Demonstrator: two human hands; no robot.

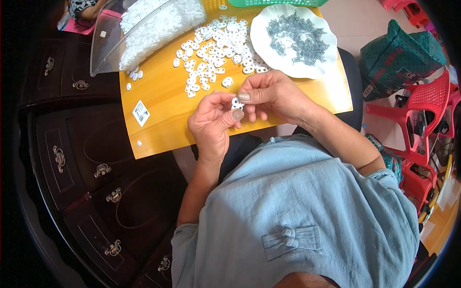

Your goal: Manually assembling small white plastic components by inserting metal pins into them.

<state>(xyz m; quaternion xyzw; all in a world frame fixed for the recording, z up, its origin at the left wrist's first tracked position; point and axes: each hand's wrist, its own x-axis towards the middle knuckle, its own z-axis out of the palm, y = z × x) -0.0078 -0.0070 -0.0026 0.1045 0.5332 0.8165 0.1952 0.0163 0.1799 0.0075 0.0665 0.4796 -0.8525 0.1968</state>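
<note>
Where the glossy yellow wood-look tabletop (161, 129) reaches its far left, a clear boxy plastic container (106, 50) holds a heap of small white plastic pieces (161, 41); at the tabletop's far right, a round white wavy-rimmed plate (259, 45) bears slim grey parts (309, 43). Over the tabletop's near edge, the left hand (211, 117) and right hand (276, 91) jointly pinch one flat white holed plastic piece (236, 103) between thumbs and forefingers.

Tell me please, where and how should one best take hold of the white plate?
Grip the white plate by the right of its wavy rim, probably coming from the right: the rim is bare there, while white pieces crowd its left edge and grey pieces lie on its middle.
</note>
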